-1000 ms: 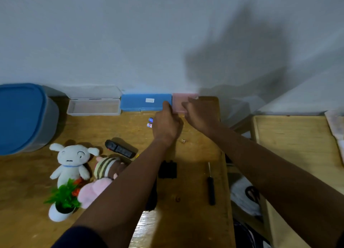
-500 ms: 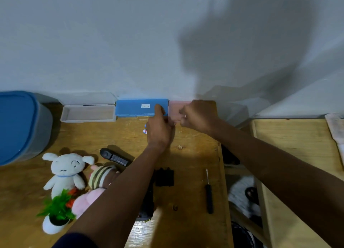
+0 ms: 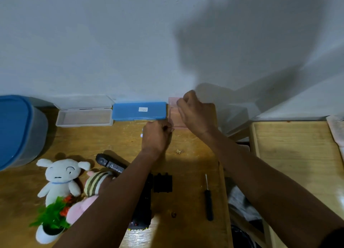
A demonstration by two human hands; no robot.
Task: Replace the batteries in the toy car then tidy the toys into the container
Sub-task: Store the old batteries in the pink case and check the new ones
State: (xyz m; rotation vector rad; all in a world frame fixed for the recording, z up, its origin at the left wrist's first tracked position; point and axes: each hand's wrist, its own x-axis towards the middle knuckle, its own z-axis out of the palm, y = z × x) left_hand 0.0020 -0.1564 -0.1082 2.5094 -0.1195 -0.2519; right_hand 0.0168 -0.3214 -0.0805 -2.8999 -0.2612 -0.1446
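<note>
A small pink case (image 3: pixel 174 119) lies against the wall, right of a closed blue case (image 3: pixel 139 110). My left hand (image 3: pixel 156 137) pinches the pink case's front edge. My right hand (image 3: pixel 195 115) grips its lid (image 3: pixel 173 101), which is tilted up toward the wall. What is inside is hidden. Small batteries (image 3: pixel 142 135) peek out beside my left hand. The black toy car (image 3: pixel 142 208) lies under my left forearm, with its black battery cover (image 3: pixel 162 182) beside it. A screwdriver (image 3: pixel 208 201) lies to the right.
A blue-lidded container (image 3: pixel 16 130) stands at far left. An open clear case (image 3: pixel 83 117) sits by the wall. A white plush (image 3: pixel 59 178), a striped plush (image 3: pixel 95 180), a pink plush (image 3: pixel 81 208), a potted plant (image 3: pixel 52 218) and a remote (image 3: pixel 109 164) lie front left. A screw (image 3: pixel 178 151) lies mid-table.
My right hand has moved back toward the wall, and the pink case's lid has come up. My left hand has slid to the case's front edge.
</note>
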